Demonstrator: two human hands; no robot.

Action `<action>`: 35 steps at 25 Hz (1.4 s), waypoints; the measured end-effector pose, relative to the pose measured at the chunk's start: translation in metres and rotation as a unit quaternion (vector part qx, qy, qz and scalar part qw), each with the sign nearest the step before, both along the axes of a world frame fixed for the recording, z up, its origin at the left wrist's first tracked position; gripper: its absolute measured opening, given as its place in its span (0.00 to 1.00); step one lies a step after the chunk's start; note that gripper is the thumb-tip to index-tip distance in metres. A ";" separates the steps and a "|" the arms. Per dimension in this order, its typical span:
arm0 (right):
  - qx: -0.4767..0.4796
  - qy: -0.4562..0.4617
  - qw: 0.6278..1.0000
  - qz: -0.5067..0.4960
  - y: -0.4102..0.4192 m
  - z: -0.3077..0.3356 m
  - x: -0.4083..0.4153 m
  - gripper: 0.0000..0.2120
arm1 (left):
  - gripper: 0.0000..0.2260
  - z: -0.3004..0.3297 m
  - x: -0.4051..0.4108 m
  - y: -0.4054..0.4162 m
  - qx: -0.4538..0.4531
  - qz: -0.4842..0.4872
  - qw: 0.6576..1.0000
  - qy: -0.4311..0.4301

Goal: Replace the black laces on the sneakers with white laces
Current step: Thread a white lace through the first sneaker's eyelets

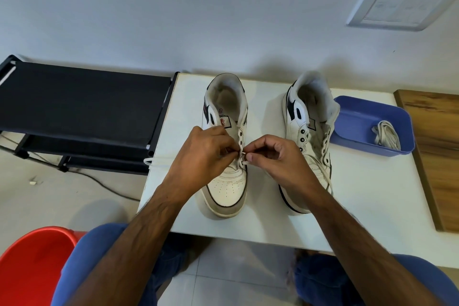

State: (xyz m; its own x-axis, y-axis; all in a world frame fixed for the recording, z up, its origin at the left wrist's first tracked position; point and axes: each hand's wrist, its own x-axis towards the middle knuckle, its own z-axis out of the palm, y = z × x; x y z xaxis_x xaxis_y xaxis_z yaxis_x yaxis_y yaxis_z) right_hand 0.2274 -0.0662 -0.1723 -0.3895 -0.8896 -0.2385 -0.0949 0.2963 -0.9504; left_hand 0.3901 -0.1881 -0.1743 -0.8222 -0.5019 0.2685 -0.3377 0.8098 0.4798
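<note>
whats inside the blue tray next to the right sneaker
The blue tray holds one bundled white lace at its right end; the rest of its floor shows bare. Its near-left corner is hidden behind the right sneaker.

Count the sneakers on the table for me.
2. The left sneaker stands under both hands, the left hand and right hand pinching its white lace; the right sneaker stands beside the blue tray.

Both forearms are bare, no sleeves showing, and blue trousers (104, 251) cover the knees.
</note>
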 end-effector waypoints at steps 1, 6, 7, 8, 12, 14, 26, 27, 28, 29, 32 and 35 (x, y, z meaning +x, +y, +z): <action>-0.003 0.006 1.000 0.001 0.000 0.000 -0.001 0.06 | 0.06 0.000 -0.001 0.001 0.021 0.004 1.000 0.003; -0.025 0.067 0.997 -0.002 -0.002 0.004 0.006 0.04 | 0.18 0.006 0.000 0.000 0.159 0.026 0.987 0.005; -0.030 0.073 0.997 -0.003 -0.003 0.004 0.006 0.04 | 0.17 0.007 0.002 -0.001 0.157 0.002 0.988 0.002; -0.034 0.080 0.996 -0.003 -0.004 0.004 0.007 0.04 | 0.16 0.008 0.004 0.000 0.148 -0.015 0.989 -0.002; -0.036 0.098 0.994 -0.034 -0.005 0.006 0.006 0.03 | 0.17 0.005 0.005 0.000 0.041 -0.022 0.998 -0.046; -0.056 -0.030 0.991 -0.117 -0.007 0.008 0.002 0.06 | 0.19 0.002 0.004 -0.001 0.000 -0.022 0.998 -0.067; 0.058 0.225 0.967 0.106 -0.004 0.014 0.000 0.09 | 0.30 0.001 0.007 -0.013 0.060 0.013 0.996 -0.063; 0.046 0.214 0.970 0.107 -0.004 0.013 -0.002 0.08 | 0.31 0.000 0.007 -0.015 0.058 0.004 0.996 -0.067; 0.023 0.188 0.976 0.106 -0.004 0.014 -0.004 0.08 | 0.31 0.000 0.006 -0.016 0.055 -0.002 0.996 -0.069; -0.013 0.146 0.985 0.094 -0.005 0.016 -0.005 0.08 | 0.31 -0.001 0.006 -0.018 0.055 -0.005 0.996 -0.069; -0.189 -0.217 0.957 -0.049 -0.007 0.030 -0.016 0.09 | 0.35 0.001 0.004 -0.020 0.059 -0.001 0.995 -0.078; -0.195 -0.377 0.900 -0.102 -0.007 0.035 -0.026 0.12 | 0.34 0.000 0.006 -0.021 0.055 -0.011 0.997 -0.051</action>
